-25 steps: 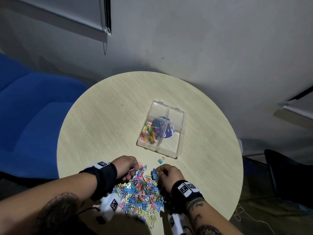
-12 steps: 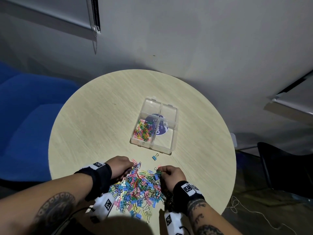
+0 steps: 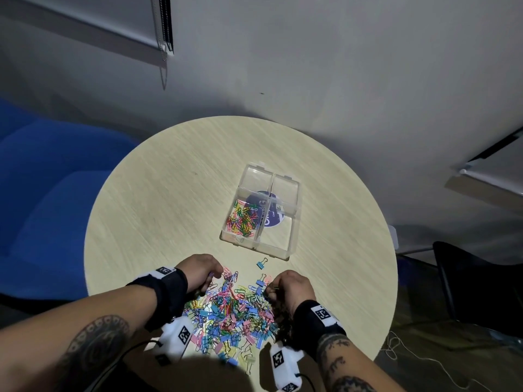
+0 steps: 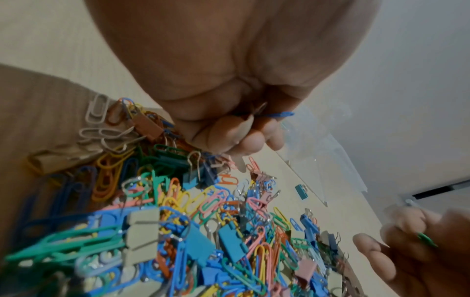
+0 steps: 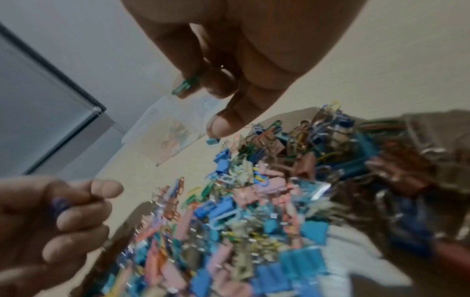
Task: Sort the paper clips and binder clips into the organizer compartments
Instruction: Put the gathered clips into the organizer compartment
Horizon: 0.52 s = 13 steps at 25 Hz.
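Note:
A clear four-compartment organizer (image 3: 291, 193) sits mid-table; its near-left compartment holds coloured paper clips (image 3: 243, 222), and the others look bare. A mixed pile of paper clips and binder clips (image 3: 232, 312) lies at the near edge. My left hand (image 3: 210, 278) is at the pile's far left. Its fingers curl round a blue paper clip (image 4: 277, 115) and a few more in the fist (image 4: 254, 130). At the pile's far right, my right hand (image 3: 273, 291) pinches a green paper clip (image 5: 184, 86) between thumb and fingers (image 5: 218, 124).
One blue binder clip (image 3: 261, 263) lies alone between the pile and the organizer. The round wooden table (image 3: 169, 207) stands against a grey wall. A blue seat (image 3: 42, 193) is on the left and a dark chair (image 3: 475, 278) on the right.
Both hands stayed at the pile's far edge, picking through it, while the head view shifted. The right hand, over a blue clip a second ago, now pinches a green one.

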Each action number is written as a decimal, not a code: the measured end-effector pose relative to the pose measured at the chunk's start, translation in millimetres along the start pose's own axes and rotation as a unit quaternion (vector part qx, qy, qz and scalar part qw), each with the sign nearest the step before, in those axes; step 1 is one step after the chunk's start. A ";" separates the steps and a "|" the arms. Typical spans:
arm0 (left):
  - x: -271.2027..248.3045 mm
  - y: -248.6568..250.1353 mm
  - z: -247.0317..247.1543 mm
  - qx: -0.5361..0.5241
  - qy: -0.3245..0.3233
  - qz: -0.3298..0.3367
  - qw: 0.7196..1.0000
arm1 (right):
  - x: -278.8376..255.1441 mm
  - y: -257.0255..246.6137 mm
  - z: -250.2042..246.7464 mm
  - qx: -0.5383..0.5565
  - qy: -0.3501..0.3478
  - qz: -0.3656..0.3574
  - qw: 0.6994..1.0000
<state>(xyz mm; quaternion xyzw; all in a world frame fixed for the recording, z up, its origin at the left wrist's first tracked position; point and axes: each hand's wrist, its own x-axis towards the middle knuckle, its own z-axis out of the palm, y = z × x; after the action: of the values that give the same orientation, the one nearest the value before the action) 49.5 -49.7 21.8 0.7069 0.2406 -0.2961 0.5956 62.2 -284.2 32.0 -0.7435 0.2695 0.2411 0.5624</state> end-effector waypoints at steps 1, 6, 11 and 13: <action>0.9 0.1 -3.6 -0.003 0.009 0.000 1.000 | 0.1 -5.1 3.6 0.047 -0.001 0.023 0.999; 3.7 -6.8 -20.7 -0.014 0.056 -0.014 0.998 | -1.7 -20.7 25.9 0.170 -0.031 0.099 0.980; -3.5 -26.7 -36.5 -0.061 0.068 -0.001 0.996 | -4.8 -23.9 56.6 0.098 -0.125 0.058 0.986; -5.0 -34.1 -44.9 0.009 0.110 0.027 0.994 | -5.5 -24.0 70.8 -0.121 -0.145 -0.031 0.982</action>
<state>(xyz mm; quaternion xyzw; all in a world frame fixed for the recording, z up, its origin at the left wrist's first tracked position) 28.2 0.6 6.7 0.7466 0.2826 -0.2024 0.5672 70.3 -209.7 34.8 -0.7712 0.1311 0.3597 0.5086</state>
